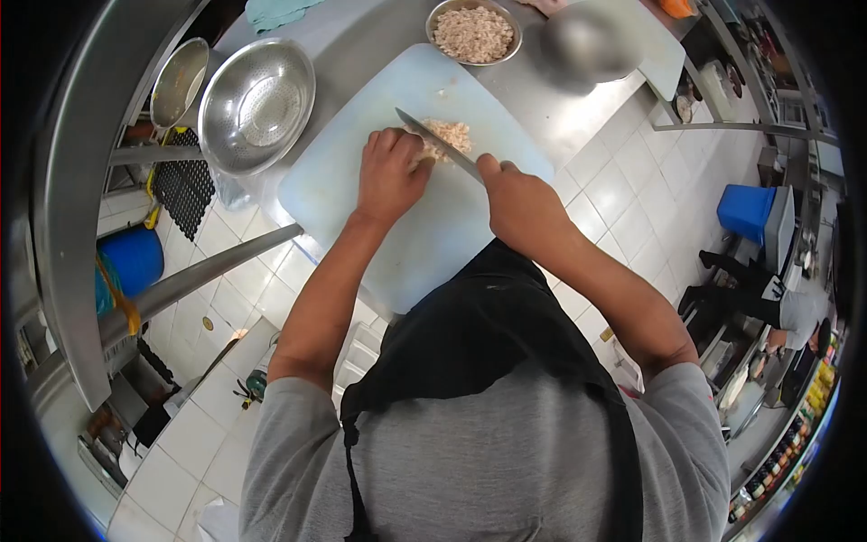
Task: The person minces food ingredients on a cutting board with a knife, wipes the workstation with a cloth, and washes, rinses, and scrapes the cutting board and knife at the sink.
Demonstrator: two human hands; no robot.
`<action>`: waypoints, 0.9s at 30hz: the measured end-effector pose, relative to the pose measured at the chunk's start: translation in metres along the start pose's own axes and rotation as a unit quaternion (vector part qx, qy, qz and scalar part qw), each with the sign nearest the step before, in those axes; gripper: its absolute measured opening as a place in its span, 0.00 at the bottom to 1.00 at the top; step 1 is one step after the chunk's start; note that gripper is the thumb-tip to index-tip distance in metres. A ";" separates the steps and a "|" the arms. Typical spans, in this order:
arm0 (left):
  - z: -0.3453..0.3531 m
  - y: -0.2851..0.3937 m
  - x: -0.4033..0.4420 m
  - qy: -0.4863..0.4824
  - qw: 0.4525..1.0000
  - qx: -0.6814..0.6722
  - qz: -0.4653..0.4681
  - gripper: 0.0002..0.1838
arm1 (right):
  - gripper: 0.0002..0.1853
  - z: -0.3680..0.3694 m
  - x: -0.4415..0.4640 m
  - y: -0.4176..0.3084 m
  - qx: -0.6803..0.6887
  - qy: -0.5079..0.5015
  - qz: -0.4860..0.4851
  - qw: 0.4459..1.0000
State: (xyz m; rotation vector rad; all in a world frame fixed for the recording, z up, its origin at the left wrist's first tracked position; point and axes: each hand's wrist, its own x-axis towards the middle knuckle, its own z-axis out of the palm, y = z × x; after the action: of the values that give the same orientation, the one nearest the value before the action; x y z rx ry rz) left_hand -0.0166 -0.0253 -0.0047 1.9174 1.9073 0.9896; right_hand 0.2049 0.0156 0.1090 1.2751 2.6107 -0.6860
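Note:
My right hand (pixel 528 206) is wrapped round the handle of a kitchen knife (pixel 442 144). The blade points up and left across a pale blue-white cutting board (pixel 361 176). Against the blade's far side lies a small heap of finely chopped pale food (pixel 453 135), possibly meat. My left hand (pixel 393 172) rests on the board left of the blade, fingers curled with their tips on a bit of the same pale food beside the knife. How much of it the fingers cover is hidden.
Beyond the board stands a metal bowl (pixel 472 34) full of chopped pale food, beside a blurred shiny round metal object (pixel 591 41). To the left is a perforated colander (pixel 257 107). At far right another person (pixel 795 312) is by a counter.

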 end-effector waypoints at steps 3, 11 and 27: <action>-0.005 -0.003 0.001 -0.015 1.000 0.004 0.003 0.08 | 0.12 0.017 0.006 -0.001 -0.006 0.004 -0.011 1.000; -0.002 -0.008 -0.003 -0.003 1.000 0.002 0.016 0.05 | 0.10 0.021 0.000 -0.003 0.017 0.006 -0.007 1.000; -0.026 -0.023 0.005 0.011 0.999 0.038 0.003 0.13 | 0.13 0.007 0.017 -0.010 0.028 -0.022 0.027 0.999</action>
State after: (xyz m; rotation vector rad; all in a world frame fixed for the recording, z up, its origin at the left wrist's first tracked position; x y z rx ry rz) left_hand -0.0514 -0.0249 0.0016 1.9615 1.9806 0.9570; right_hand 0.1860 0.0188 0.1008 1.3265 2.5284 -0.7750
